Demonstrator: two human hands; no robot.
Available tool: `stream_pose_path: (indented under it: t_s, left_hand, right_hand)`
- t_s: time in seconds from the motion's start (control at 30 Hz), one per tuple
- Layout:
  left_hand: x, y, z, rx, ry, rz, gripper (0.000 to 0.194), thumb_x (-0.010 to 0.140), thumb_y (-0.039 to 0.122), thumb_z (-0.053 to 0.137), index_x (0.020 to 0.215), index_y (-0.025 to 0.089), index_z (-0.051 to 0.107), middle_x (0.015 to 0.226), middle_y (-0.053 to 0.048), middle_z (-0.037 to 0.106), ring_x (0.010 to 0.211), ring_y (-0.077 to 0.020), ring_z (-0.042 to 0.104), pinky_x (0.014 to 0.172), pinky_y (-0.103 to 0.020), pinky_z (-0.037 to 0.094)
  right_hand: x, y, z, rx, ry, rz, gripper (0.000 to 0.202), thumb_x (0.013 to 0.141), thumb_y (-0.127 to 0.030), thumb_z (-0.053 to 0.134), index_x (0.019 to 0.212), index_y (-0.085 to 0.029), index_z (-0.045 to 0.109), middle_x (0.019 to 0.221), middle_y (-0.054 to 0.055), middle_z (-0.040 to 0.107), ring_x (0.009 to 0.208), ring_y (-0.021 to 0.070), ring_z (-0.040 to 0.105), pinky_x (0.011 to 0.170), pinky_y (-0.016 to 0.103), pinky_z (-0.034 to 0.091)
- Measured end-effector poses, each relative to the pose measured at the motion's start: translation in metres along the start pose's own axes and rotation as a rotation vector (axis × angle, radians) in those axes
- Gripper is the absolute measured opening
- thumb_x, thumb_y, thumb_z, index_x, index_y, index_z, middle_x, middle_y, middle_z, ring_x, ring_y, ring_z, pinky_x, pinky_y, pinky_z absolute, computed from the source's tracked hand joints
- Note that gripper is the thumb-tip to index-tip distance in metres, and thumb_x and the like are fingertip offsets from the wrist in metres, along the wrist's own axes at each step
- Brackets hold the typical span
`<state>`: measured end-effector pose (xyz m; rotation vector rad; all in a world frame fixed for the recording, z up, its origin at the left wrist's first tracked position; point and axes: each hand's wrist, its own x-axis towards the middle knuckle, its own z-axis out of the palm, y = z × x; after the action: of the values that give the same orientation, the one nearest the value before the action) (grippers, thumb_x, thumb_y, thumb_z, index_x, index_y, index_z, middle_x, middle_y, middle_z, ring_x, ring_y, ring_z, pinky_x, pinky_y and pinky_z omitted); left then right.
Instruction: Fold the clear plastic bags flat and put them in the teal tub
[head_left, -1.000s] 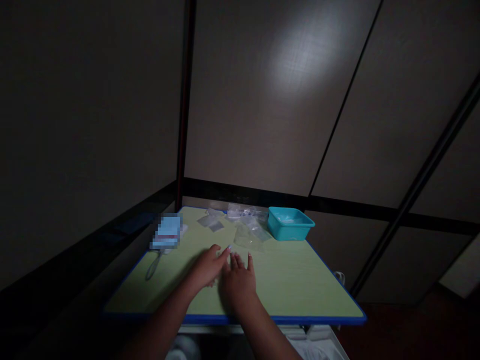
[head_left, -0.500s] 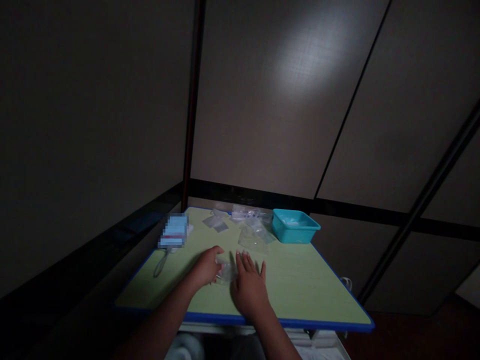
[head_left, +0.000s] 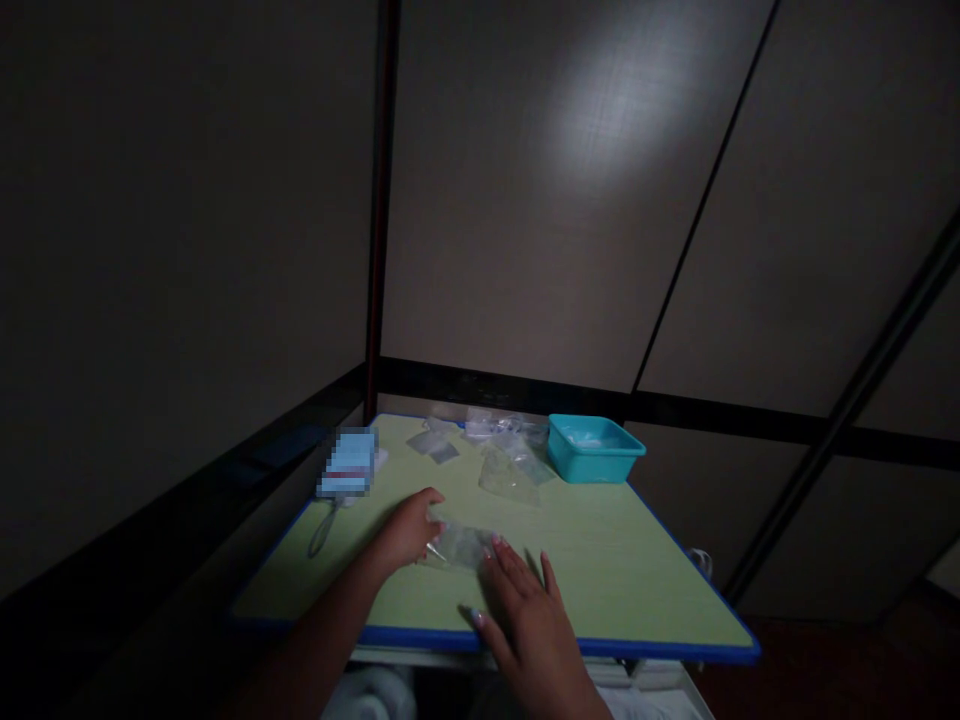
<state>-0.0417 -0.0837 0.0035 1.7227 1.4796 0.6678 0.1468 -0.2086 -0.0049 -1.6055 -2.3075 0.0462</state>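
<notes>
A clear plastic bag [head_left: 463, 546] lies flat on the green table [head_left: 622, 560] between my hands. My left hand [head_left: 411, 528] grips its left end, with the fingers closed on the plastic. My right hand [head_left: 529, 610] lies over the bag's right end, its fingers stretched out and the thumb spread toward the table's front edge. Beyond the hands rests another clear plastic bag [head_left: 506, 478], slightly crumpled.
A turquoise basket [head_left: 596, 466] with clear plastic inside stands at the back right. More clear bags [head_left: 495, 425] and small flat bags [head_left: 435, 442] lie along the back. At the left is a blurred blue item [head_left: 349, 462] with a strap [head_left: 322, 530].
My right hand has slid right and toward me along the bag, its thumb now spread, and more of the plastic shows flat. My left hand has stayed nearly in place.
</notes>
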Motion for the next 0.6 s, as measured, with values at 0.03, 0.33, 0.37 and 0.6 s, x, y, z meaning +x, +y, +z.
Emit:
stream_pose_path:
  t_s: [0.03,0.33,0.37,0.6]
  left_hand:
    - [0.0,0.0,0.0,0.005,-0.004,-0.001,0.028,0.079,0.012,0.05,0.107,0.018,0.047,0.059,0.009,0.046,0.037,-0.0053,0.044,0.035,-0.014,0.032]
    - [-0.005,-0.004,-0.007,0.151,0.067,0.048,0.029,0.08,0.012,0.049,0.108,0.018,0.049,0.066,0.005,0.051,0.048,-0.0086,0.051,0.043,-0.016,0.038]
    - [-0.006,-0.004,-0.009,0.174,0.085,0.063,0.029,0.079,0.012,0.051,0.107,0.017,0.05,0.067,0.004,0.053,0.053,-0.0098,0.054,0.048,-0.018,0.041]
    - [-0.046,0.021,0.006,0.363,0.337,0.269,0.038,0.087,0.027,0.043,0.121,0.013,0.048,0.116,-0.013,0.053,0.114,-0.0256,0.045,0.098,-0.038,0.031]
  right_hand:
    - [0.002,-0.001,0.001,0.005,0.002,0.019,0.056,0.091,-0.048,0.03,0.14,-0.024,0.024,0.146,0.003,0.02,0.134,0.0212,0.019,0.109,0.051,0.006]
    - [0.025,-0.009,0.005,0.047,-0.113,-0.002,0.058,0.091,-0.054,0.017,0.142,-0.026,0.014,0.147,0.004,0.014,0.135,0.0206,0.013,0.108,0.052,0.004]
    - [0.025,-0.009,0.005,0.045,-0.125,-0.005,0.058,0.091,-0.056,0.017,0.142,-0.028,0.015,0.147,0.003,0.013,0.135,0.0211,0.012,0.107,0.052,0.004]
    - [0.024,-0.008,0.004,0.001,-0.159,-0.013,0.054,0.089,-0.057,0.025,0.139,-0.038,0.016,0.148,0.001,0.012,0.135,0.0244,0.01,0.105,0.056,0.007]
